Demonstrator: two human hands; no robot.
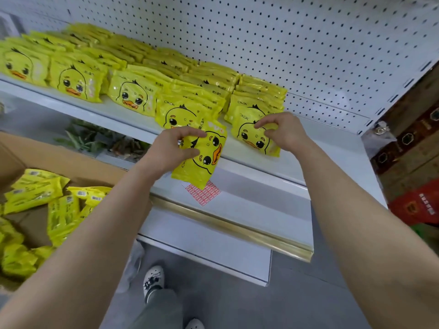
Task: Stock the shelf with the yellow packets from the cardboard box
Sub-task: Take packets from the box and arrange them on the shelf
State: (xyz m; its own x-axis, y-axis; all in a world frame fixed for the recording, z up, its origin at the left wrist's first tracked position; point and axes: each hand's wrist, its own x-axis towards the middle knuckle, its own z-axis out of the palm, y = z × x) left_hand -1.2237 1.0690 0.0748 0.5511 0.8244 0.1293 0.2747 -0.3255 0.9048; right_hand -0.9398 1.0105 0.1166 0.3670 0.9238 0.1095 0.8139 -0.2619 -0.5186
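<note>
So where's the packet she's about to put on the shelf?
The yellow packet is in the left hand, tilted, just in front of the shelf edge, left of the front packet that the right hand touches.

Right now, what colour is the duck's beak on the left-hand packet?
Orange, on the packet; head view.

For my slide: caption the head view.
Left hand grips a yellow packet; right hand pinches the front shelf packet.
</note>
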